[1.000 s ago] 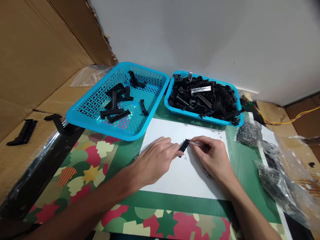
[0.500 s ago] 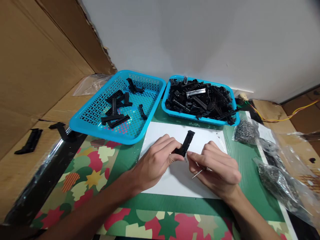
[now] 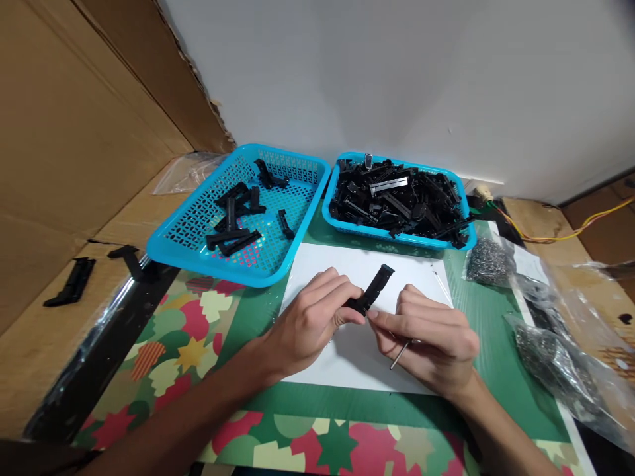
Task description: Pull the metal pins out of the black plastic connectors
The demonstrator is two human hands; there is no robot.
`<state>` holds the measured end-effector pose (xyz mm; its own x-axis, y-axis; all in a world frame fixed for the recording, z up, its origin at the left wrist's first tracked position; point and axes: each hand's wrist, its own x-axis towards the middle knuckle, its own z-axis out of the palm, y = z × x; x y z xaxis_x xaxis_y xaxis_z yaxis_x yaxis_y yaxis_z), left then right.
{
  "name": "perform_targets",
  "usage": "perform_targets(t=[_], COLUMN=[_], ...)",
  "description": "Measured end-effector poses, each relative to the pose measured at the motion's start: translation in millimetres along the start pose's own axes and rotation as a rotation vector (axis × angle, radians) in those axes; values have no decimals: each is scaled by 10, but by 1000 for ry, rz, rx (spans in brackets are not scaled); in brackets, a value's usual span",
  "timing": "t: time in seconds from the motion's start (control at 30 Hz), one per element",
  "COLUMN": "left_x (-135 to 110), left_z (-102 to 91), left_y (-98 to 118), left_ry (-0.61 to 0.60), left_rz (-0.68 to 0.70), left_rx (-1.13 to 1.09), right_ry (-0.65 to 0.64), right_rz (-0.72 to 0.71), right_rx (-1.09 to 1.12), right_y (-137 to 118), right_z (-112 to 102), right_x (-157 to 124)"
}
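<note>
My left hand [image 3: 317,317] pinches a black L-shaped plastic part [image 3: 380,283] between thumb and fingers, its long arm slanting up to the right above a white sheet [image 3: 347,360]. Close by on the right, my right hand [image 3: 429,337] is closed, with thumb and forefinger tips against the part's lower end. Whatever may lie between those tips is too small to make out. A thin metal rod [image 3: 399,354] is tucked in the curled fingers of that same hand and sticks out beneath them; its other end is hidden in the palm.
At the back left, a blue basket [image 3: 233,270] holds several similar black parts. A fuller blue basket [image 3: 397,237] stands right of it. Bags of small metal pieces [image 3: 489,261] lie at the right. Two black parts [image 3: 74,281] rest on cardboard at the left.
The black part has tipped further to the right in my left hand. My right fingertips have moved slightly left to its lower end, and the metal rod has swung to a steeper angle.
</note>
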<state>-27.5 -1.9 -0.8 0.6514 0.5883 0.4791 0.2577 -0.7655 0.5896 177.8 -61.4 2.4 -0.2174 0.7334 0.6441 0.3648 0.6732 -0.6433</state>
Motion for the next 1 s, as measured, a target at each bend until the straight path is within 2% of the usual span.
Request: perform_targets(t=[0.33, 0.6, 0.8, 1.0], left_x=[-4, -18, -15, -3], left_z=[-20, -13, -10, -19], left_y=[9, -9, 5, 15], left_ry=[-17, 32, 48, 49], left_rz=[13, 48, 43, 27], left_rx=[32, -77, -85, 13], right_ry=[9, 65, 24, -50], right_rz=[51, 101, 38, -56], right_rx=[-5, 43, 48, -127], right_y=[-36, -70, -57, -7], right_z=[24, 69, 20, -11], right_x=[98, 97, 103, 44])
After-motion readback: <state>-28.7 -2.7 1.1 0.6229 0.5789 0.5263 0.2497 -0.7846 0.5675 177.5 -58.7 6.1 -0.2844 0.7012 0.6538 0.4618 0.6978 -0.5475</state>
